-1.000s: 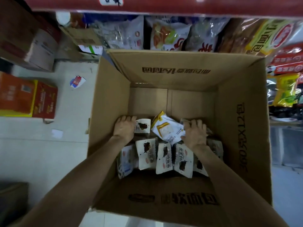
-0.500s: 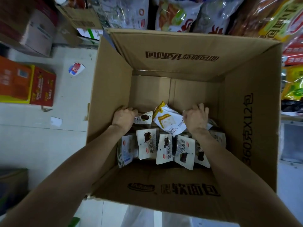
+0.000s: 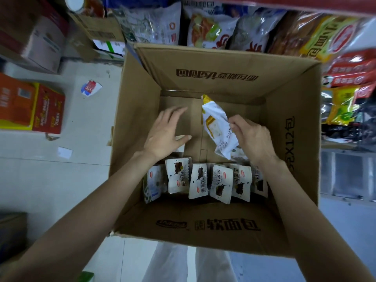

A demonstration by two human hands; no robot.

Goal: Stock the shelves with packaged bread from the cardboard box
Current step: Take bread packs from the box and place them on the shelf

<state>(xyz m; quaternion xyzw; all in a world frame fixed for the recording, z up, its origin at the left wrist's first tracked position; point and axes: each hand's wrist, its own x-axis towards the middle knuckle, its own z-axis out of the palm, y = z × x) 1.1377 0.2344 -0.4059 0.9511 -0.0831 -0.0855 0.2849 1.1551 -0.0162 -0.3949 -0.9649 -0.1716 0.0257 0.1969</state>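
We look straight down into the box (image 3: 291,159), and what the coming move turns on is how the white-and-yellow pack (image 3: 218,129) lies against our two hands. Our right hand (image 3: 251,137) pinches that pack at its right edge, fingers curled round the wrapper, and holds it clear of the box floor; its long axis runs from about 11 o'clock, where the yellow end points toward the far wall, down to about 5 o'clock near the row below. Our left hand (image 3: 166,132) hangs spread and holding nothing at 9 o'clock from the pack, near it but apart, fingers aimed at 1 o'clock. So the right hand is plainly the nearer one and already has the pack; the left would have to cross toward 3 o'clock to steady the free end. The row of packs (image 3: 205,182) stands on edge along the near wall, at 6 o'clock from both hands, just under the wrists, with one more white pack partly hidden beneath the left palm. The shelf (image 3: 213,23) of bagged goods lies beyond the far flap at 12 o'clock, so we judge the lift must carry the pack up and away along its own axis.
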